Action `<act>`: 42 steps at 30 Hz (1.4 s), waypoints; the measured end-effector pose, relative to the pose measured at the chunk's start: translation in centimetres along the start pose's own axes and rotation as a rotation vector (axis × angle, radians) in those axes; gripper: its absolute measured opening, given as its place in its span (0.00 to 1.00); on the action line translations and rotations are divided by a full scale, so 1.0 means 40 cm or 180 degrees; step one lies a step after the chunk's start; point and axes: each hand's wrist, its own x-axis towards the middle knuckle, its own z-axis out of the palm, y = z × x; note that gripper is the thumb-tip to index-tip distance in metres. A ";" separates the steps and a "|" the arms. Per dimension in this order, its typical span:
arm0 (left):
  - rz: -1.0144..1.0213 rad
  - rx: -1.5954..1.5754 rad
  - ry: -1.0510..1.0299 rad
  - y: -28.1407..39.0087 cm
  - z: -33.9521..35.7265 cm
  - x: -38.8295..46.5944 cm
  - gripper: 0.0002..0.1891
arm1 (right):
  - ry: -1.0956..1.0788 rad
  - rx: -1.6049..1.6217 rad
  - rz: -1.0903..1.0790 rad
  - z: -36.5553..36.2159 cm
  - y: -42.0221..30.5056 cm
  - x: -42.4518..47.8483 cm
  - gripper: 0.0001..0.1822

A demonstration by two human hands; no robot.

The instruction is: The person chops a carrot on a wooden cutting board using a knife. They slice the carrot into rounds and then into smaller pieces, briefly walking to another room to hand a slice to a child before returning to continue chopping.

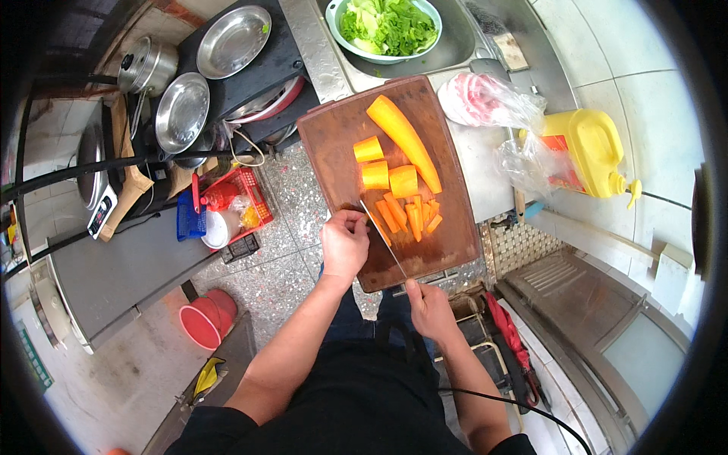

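My right hand (431, 309) grips the handle of a kitchen knife (384, 239), whose thin blade slants across the lower left of a brown wooden cutting board (455, 239). Bent fingers of my left hand (346, 242) pinch a carrot piece beside the blade, mostly hidden by them. Just right of the blade lies a carrot slice (380, 230). Farther right are several cut carrot sticks (415, 220). Three thick carrot chunks (375, 175) rest above them, next to a long peeled carrot section (405, 142).
A basin of leafy greens (435, 34) sits in the metal sink (463, 51). Bagged meat (478, 99) and a yellow jug with a pump (588, 153) stand right of the board. Steel plates (182, 114) and a pot (148, 65) are left; a red bucket (199, 327) is on the floor.
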 end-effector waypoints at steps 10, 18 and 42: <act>0.0540 0.0412 -0.0172 0.034 0.050 0.001 0.14 | 0.0283 0.0647 0.0251 -0.028 0.093 -0.085 0.29; 0.0705 0.0100 -0.0563 0.055 0.115 -0.033 0.16 | 0.0781 0.0804 -0.0026 -0.059 0.123 -0.099 0.34; 0.0946 0.0227 -0.0245 0.065 -0.008 0.042 0.26 | 0.0341 0.1193 0.0185 -0.009 0.130 -0.093 0.33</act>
